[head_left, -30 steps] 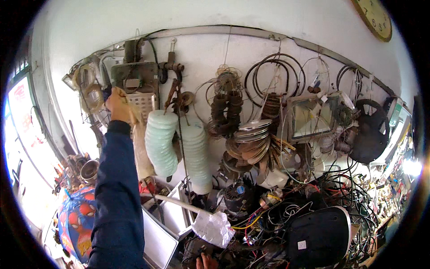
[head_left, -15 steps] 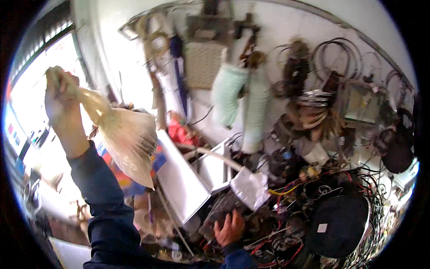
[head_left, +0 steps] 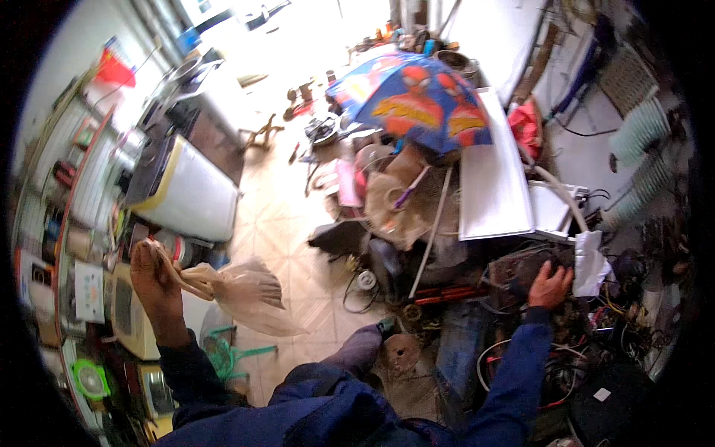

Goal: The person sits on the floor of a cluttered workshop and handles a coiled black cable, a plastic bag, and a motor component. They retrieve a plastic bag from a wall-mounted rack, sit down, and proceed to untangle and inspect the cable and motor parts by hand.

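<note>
At the left, my left hand [head_left: 156, 279] is closed round the gathered neck of a pale, cloudy plastic bag [head_left: 249, 294]. The bag hangs out sideways to the right over the tiled floor, slightly blurred; what is in it cannot be made out. On the right, my right hand [head_left: 551, 286] has its fingers apart and holds nothing. It lies on or just above a dark, grimy block [head_left: 514, 272], beside a crumpled white bag [head_left: 590, 261] round the end of a pale pole.
A colourful open umbrella [head_left: 417, 97] and a white panel [head_left: 491, 179] stand ahead. Wires and a black rounded item [head_left: 611, 402] crowd the right. Leftward are a white appliance [head_left: 190, 186], loaded shelves [head_left: 71, 246] and a green stool [head_left: 223, 350]. Tiled floor [head_left: 261, 238] runs between.
The view has swung left and down, showing the floor and shelves. My left hand has come down with the plastic bag still in it. My right hand stays by the dark block, fingers spread.
</note>
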`<state>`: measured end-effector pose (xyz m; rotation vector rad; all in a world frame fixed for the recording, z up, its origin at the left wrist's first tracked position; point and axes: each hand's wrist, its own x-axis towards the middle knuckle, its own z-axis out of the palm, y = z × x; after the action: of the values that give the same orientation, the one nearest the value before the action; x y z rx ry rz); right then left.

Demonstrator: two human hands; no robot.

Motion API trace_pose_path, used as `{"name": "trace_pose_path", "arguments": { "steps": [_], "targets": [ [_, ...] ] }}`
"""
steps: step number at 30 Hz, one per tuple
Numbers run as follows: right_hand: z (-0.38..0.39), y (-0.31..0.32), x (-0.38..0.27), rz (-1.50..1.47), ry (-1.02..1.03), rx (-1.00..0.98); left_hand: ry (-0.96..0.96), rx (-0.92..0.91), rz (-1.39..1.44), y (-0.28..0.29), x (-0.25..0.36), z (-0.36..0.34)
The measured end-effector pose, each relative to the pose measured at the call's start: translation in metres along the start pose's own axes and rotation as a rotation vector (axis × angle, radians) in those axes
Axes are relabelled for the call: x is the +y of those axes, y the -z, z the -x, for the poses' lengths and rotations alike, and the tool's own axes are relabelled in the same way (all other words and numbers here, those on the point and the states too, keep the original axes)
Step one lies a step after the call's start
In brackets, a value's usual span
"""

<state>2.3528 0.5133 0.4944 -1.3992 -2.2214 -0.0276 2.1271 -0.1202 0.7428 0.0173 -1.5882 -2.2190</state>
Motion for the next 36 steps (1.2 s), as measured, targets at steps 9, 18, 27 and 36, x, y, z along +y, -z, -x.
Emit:
{"name": "trace_pose_path", "arguments": {
  "steps": [9, 18, 27, 36],
  "targets": [
    [0.206, 0.012, -0.014, -0.065, 0.393, 0.160, -0.033, 0.383, -0.196, 0.292, 0.064, 0.008],
    [0.494, -0.048, -0.109, 0.181, -0.035, -1.390, -0.135, 0.594, -0.213, 0.432, 0.069, -0.060],
    [0.474, -0.117, -0.240, 0.096, -0.086, -1.392, 0.089, 0.507, -0.047, 0.407, 0.012, -0.216],
    [0.450, -0.138, -0.380, 0.235, -0.144, -1.183, 0.232, 0.240, 0.117, 0.310, -0.093, -0.422]
  ]
}}
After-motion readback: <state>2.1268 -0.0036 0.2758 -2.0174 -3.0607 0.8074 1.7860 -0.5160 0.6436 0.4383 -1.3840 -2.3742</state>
